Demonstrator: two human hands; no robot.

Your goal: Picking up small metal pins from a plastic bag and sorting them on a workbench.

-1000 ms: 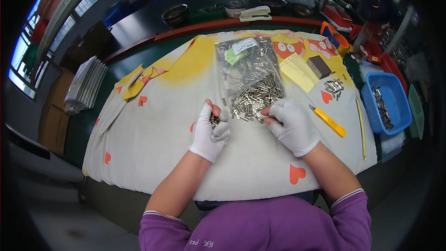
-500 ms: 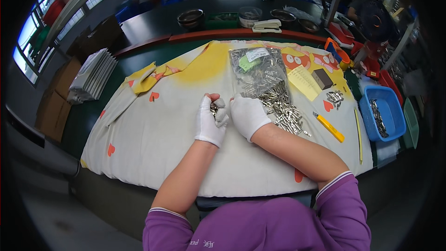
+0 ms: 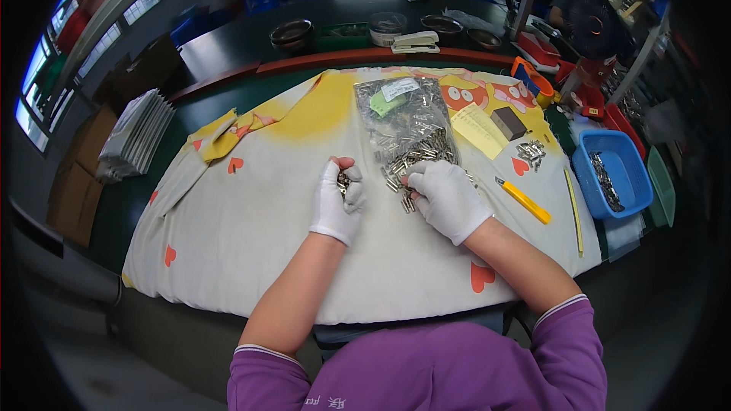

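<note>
My left hand [image 3: 338,202], in a white glove with bare fingertips, curls closed around a cluster of small metal parts [image 3: 343,182]. To its right, my gloved right hand [image 3: 448,199] reaches over a loose pile of small silvery metal parts [image 3: 394,180], thumb and fingertips pinched at the pile. Whatever lies between those fingertips is too small to make out. The pile spills from the mouth of a clear plastic bag [image 3: 403,118], which holds more such parts and a green piece [image 3: 389,104].
On the patterned cloth [image 3: 251,251] lie a yellow cutter knife [image 3: 523,200], a yellow strip [image 3: 573,211], a yellow note [image 3: 480,131], a dark block [image 3: 508,123] and a smaller heap of parts [image 3: 531,155]. A blue basket [image 3: 641,183] stands at the right; stacked white sheets [image 3: 137,135] at the left.
My right hand has moved from beside my left hand rightward onto the pile of metal parts. My left hand stays closed on its parts. The whole view has shifted slightly.
</note>
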